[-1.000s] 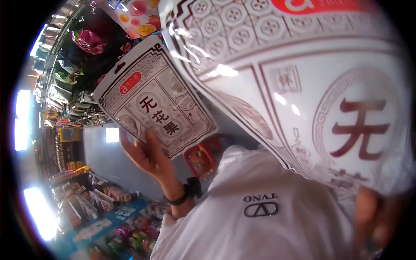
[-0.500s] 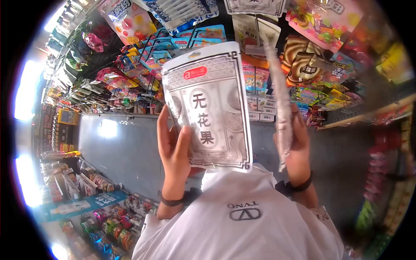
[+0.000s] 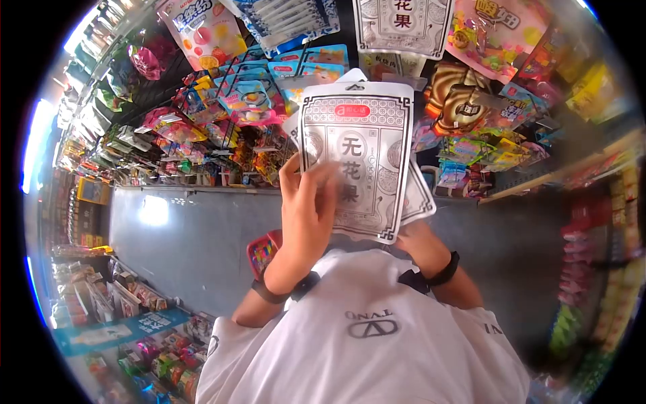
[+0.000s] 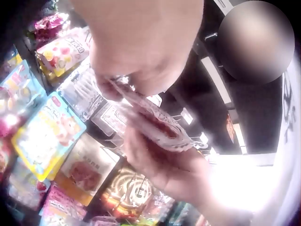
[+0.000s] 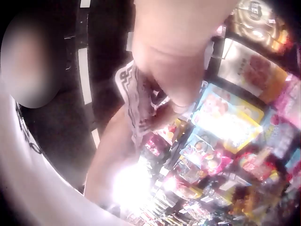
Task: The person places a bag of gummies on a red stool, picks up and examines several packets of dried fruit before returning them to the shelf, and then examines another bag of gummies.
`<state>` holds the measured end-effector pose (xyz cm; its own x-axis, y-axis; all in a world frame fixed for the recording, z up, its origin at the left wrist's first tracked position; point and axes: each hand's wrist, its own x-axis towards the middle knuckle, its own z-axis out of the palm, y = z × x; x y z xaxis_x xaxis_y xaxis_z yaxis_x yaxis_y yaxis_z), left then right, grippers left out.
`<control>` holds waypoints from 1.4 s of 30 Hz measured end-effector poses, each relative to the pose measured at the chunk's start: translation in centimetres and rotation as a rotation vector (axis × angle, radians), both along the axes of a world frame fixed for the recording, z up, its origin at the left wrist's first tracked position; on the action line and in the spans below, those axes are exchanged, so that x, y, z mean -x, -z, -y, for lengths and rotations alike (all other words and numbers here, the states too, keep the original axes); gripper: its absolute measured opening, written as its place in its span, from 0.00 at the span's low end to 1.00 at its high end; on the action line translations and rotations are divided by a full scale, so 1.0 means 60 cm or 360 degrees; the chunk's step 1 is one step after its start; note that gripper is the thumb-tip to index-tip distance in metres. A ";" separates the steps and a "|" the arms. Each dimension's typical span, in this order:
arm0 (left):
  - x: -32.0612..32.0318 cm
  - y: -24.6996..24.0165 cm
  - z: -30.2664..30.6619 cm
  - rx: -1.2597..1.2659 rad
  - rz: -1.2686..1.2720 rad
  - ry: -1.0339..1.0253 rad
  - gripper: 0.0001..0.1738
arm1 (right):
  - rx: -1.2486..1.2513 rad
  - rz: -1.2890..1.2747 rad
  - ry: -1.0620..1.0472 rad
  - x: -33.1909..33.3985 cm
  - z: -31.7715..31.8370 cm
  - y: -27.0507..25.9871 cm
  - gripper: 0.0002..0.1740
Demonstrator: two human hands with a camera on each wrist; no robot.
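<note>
A white packet (image 3: 373, 168) with brown patterned borders and a red label stands upright before the chest. The left hand (image 3: 306, 212) grips its left side, the fingers partly blurred over the front. Behind it, tilted, shows the corner of another white packet (image 3: 418, 195), held low by the right hand (image 3: 420, 244), whose fingers are mostly hidden. In the left wrist view the left hand (image 4: 141, 52) pinches the packets' edge (image 4: 160, 129), the right hand (image 4: 162, 165) below them. The right wrist view shows the right hand (image 5: 174, 70) curled round a packet (image 5: 136, 99).
A similar white packet (image 3: 402, 30) hangs on the rack beyond, among colourful snack bags (image 3: 252, 97). A red basket (image 3: 262, 254) is low behind the left forearm. More shelves of goods (image 3: 171, 360) stand at lower left and along the right side.
The packets, held apart one in each hand, have come together and overlap. Both hands have moved inward, and the right hand's packet has turned from edge-on to behind the other.
</note>
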<state>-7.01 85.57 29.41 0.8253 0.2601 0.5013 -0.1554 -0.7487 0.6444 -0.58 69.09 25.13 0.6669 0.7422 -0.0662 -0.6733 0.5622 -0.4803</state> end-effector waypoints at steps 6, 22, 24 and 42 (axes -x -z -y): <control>0.022 0.017 -0.055 -0.0175 -0.0119 0.0041 0.19 | -0.0013 -0.0133 -0.0020 -0.005 -0.026 0.002 0.30; 0.067 0.038 -0.128 0.0164 -0.0453 0.0808 0.47 | 0.0070 0.0086 0.0076 0.004 -0.016 0.017 0.40; 0.086 0.084 -0.137 0.0748 -0.0322 0.0590 0.42 | -0.0100 -0.0033 0.0141 -0.002 -0.007 0.017 0.37; 0.082 0.087 -0.129 0.1758 0.0061 0.0152 0.23 | 0.0344 0.0112 0.0444 0.000 0.004 0.031 0.31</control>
<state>-11.96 93.33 24.17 0.8548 0.5156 0.0587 -0.2159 0.2505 0.9437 -0.59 68.84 23.27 0.8502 0.5050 -0.1485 -0.4695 0.6000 -0.6477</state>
